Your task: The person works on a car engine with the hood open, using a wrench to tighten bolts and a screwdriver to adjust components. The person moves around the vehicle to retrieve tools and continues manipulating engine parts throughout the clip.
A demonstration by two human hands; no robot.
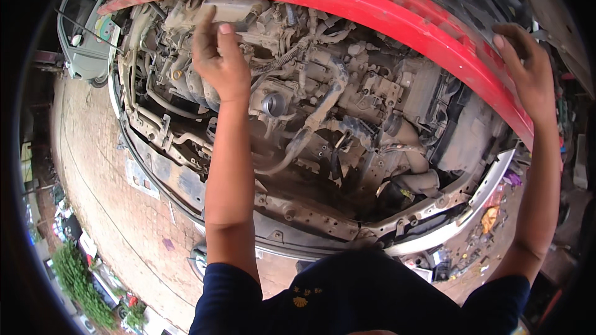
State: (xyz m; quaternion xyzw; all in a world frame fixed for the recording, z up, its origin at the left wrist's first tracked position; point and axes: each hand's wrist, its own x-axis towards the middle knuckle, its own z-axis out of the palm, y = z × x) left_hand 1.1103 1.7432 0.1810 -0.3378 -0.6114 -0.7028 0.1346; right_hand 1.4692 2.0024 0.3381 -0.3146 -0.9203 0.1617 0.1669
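My left hand (220, 59) is over the dusty engine (323, 80), near a pale metal cover (230, 9) at the back, its thumb and forefinger apart and nothing visible between them. A dark round opening (272, 105) shows below it. At the upper right, my right hand (521, 71) is beside a long red beam (397, 22) that spans the engine bay, fingers curved but spread from the thumb; whether it touches the beam is unclear. A large grey hose (413, 149) lies among the parts at the right.
The car's front frame (310, 217) runs along the near side. A grey vehicle (84, 37) stands at upper left on paved ground (93, 136). Green plants (84, 279) and assorted objects lie at lower left, with scattered scraps (490, 217) at the right.
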